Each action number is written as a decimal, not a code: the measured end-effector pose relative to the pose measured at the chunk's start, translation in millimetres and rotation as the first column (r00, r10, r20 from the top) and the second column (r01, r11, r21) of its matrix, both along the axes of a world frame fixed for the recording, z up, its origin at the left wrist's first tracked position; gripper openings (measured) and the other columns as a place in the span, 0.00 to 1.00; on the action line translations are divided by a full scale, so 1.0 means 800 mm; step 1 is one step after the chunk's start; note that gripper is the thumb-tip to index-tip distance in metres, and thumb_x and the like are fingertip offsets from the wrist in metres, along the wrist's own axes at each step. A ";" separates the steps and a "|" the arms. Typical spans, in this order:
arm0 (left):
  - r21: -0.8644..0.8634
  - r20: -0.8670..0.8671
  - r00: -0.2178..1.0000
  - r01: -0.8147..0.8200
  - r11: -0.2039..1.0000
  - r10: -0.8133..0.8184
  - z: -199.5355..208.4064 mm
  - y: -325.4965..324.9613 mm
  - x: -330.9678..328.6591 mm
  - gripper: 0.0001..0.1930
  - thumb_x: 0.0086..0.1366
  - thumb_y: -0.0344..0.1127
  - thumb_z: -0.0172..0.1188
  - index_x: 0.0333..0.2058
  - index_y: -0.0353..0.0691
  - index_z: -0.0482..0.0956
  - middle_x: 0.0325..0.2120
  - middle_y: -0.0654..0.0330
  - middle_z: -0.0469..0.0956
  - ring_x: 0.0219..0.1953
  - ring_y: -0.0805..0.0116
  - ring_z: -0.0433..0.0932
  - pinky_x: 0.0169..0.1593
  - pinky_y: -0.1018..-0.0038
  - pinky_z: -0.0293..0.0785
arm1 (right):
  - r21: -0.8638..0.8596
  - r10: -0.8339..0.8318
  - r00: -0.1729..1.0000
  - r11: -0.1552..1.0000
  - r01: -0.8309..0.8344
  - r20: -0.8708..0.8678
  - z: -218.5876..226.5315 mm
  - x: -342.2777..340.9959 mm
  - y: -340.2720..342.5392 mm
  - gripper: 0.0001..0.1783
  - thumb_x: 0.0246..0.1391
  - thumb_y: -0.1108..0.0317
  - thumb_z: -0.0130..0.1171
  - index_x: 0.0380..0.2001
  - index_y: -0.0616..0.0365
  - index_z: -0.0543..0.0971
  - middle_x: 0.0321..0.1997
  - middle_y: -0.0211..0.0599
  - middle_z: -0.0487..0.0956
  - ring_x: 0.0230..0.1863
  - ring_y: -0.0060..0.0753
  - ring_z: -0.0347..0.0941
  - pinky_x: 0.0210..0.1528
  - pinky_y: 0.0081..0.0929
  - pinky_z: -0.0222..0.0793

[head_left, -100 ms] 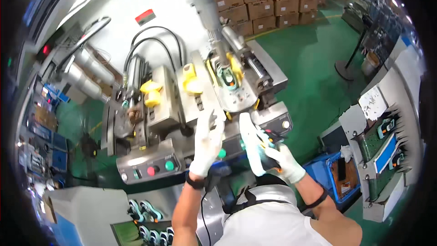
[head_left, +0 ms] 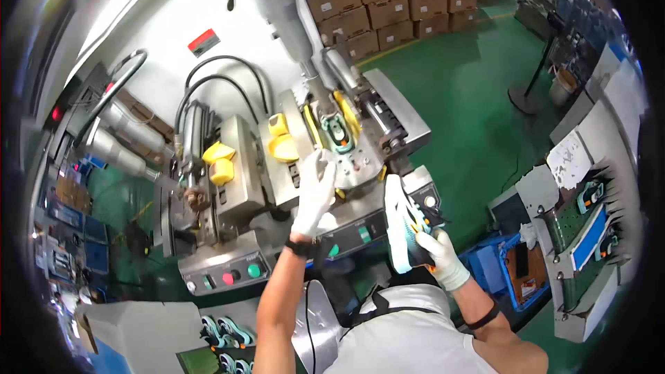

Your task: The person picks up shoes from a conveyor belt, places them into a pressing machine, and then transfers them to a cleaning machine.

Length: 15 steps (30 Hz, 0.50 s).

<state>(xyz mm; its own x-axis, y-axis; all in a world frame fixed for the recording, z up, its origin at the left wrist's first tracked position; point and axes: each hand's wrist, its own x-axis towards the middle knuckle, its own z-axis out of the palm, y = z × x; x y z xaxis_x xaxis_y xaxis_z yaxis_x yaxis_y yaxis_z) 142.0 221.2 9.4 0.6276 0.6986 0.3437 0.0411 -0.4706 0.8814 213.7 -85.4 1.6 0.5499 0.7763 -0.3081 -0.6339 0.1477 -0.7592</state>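
In my right hand (head_left: 439, 257), gloved in white, is a sneaker (head_left: 402, 225) with a pale sole and black and mint upper. My fingers grip its lower end, and its other end points up toward the machine. My left hand (head_left: 316, 192), also in a white glove, is raised before the machine's front with fingers stretched out and nothing visible in them. Just beyond its fingertips, another sneaker (head_left: 337, 131) sits in the right station of a press machine (head_left: 360, 172), between yellow pads (head_left: 348, 115) and below a metal rod.
Left of that station are more yellow pads (head_left: 220, 163) and a control panel with a green button (head_left: 254, 271). Several sneakers (head_left: 226, 331) lie at lower left. A blue crate (head_left: 509, 273) and a rack (head_left: 575, 256) holding shoes stand right. Cardboard boxes (head_left: 384, 12) are stacked behind.
The view has shifted slightly. My left hand has moved closer to the sneaker in the press. The held sneaker has moved a little right and turned in my right hand's grip.
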 end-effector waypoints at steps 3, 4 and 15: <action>-0.095 -0.254 0.964 -0.101 0.990 0.074 -0.024 0.062 0.103 0.28 0.67 0.45 0.60 0.54 0.23 0.71 0.49 0.43 0.77 0.54 0.59 0.75 0.57 0.68 0.69 | -0.026 -0.144 0.989 0.989 0.143 -0.038 -0.015 0.024 -0.014 0.23 0.57 0.64 0.61 0.51 0.69 0.75 0.45 0.36 0.80 0.41 0.24 0.78 0.45 0.26 0.75; 0.048 -0.365 0.872 -0.330 0.943 0.324 -0.060 0.108 0.121 0.28 0.65 0.46 0.61 0.50 0.22 0.72 0.47 0.43 0.79 0.49 0.59 0.77 0.53 0.69 0.72 | -0.042 -0.093 0.994 0.995 0.091 -0.061 -0.017 0.028 -0.015 0.24 0.56 0.63 0.63 0.51 0.69 0.75 0.45 0.35 0.80 0.40 0.23 0.77 0.44 0.24 0.74; -0.090 -0.636 0.767 -0.185 0.979 0.087 -0.122 0.157 0.252 0.24 0.60 0.39 0.53 0.48 0.22 0.70 0.41 0.32 0.77 0.43 0.38 0.80 0.49 0.60 0.76 | -0.250 -0.244 0.969 0.937 0.243 0.030 -0.042 0.064 -0.020 0.20 0.54 0.73 0.60 0.51 0.63 0.76 0.46 0.30 0.79 0.44 0.21 0.74 0.47 0.25 0.71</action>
